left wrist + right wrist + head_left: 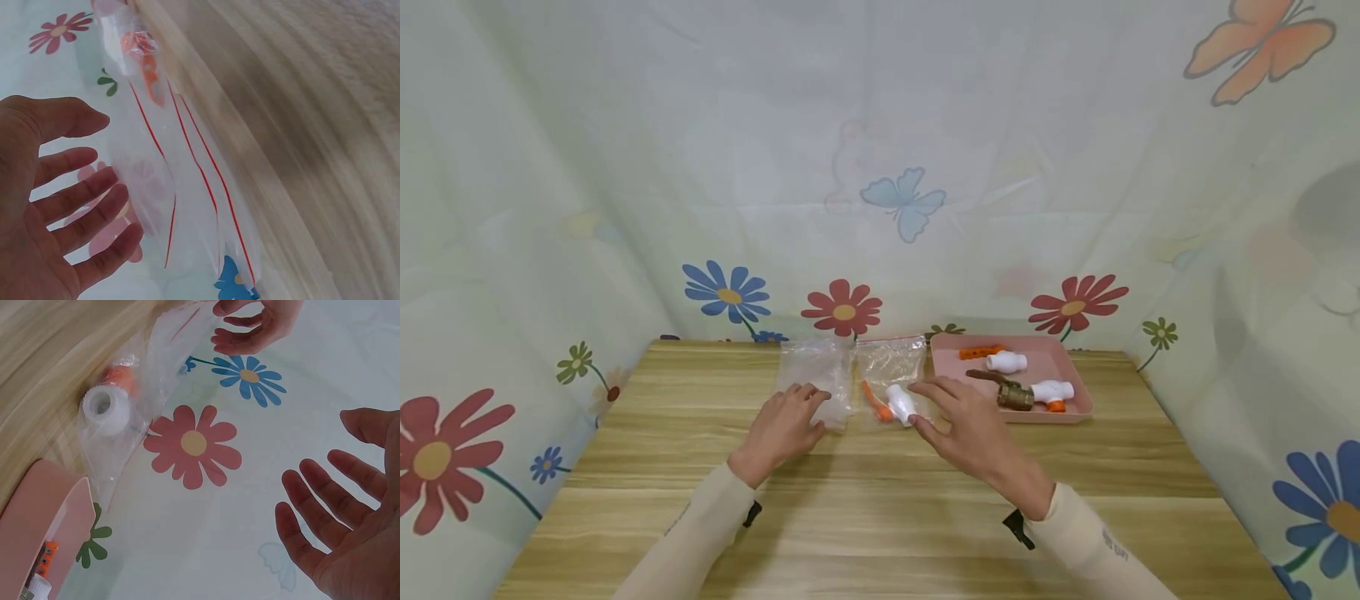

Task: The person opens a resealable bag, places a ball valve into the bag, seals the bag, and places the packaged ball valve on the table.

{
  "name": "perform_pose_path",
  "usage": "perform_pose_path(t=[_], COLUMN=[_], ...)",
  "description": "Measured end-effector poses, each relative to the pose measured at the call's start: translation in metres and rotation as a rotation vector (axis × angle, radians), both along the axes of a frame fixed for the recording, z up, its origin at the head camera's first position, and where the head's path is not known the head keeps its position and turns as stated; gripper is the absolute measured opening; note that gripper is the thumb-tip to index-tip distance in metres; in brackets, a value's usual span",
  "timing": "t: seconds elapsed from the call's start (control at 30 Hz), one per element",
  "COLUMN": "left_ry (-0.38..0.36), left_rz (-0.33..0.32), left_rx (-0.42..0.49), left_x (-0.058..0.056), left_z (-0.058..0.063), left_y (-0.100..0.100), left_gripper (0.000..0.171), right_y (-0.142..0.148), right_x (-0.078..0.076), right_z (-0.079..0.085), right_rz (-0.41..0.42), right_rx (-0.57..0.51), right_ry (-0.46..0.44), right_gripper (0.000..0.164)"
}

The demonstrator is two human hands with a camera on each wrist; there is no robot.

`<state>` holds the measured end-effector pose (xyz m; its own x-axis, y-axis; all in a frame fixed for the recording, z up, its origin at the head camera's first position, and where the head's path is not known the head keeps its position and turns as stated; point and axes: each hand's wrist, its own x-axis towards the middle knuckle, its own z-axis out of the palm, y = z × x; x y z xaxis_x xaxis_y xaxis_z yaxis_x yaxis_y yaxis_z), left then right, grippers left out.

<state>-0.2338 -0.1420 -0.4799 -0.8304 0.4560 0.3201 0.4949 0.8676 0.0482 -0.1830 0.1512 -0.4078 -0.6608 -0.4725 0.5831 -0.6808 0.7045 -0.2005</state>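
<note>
A clear zip bag [891, 358] lies flat near the middle of the table, with a white plastic ball valve [900, 403] and its orange handle [874, 402] inside. My right hand [972, 429] hovers at the bag's right side, fingers spread and relaxed, thumb near the valve. To the left is a stack of clear zip bags [801, 362], whose red seal lines show in the left wrist view. Over the stack's near part is my left hand [782, 427], its fingers loosely bent with nothing between them. Both wrist views show the hands [75, 200] [350, 512] holding nothing.
At the back right stands a pink tray [1084, 410]. It holds a brass valve [1015, 397] with a brown lever, and white valves [1006, 362] with orange handles. A flower-printed cloth [760, 208] hangs behind the wooden table [865, 517] and along both sides.
</note>
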Motion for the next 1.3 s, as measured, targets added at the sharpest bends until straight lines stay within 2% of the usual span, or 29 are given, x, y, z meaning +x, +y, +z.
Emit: perform_pose_path(t=[0.17, 0.37, 0.6, 1.0, 1.3], left_ry=[0.008, 0.017, 0.05, 0.163, 0.192], left_rz=[0.0, 0.0, 0.012, -0.002, 0.005], left_rx=[-0.015, -0.002, 0.03, 0.144, 0.224], left_x=[-0.002, -0.004, -0.006, -0.001, 0.005], left_z=[-0.007, -0.014, -0.017, -0.003, 0.008], left_y=[-0.002, -0.005, -0.007, -0.005, -0.003], left_gripper=[0.036, 0.029, 0.011, 0.007, 0.006], right_y=[-0.004, -0.006, -0.007, -0.007, -0.003], right_x=[0.005, 0.007, 0.01, 0.011, 0.011], right_z=[-0.008, -0.016, -0.022, -0.02, -0.012], right_rz=[0.011, 0.035, 0.016, 0.023, 0.008], right_rx=[0.004, -0.012, -0.014, -0.025, -0.02], right_ry=[-0.014, 0.017, -0.022, -0.01, 0.011], right_gripper=[0.04, 0.036, 0.036, 0.037, 0.036])
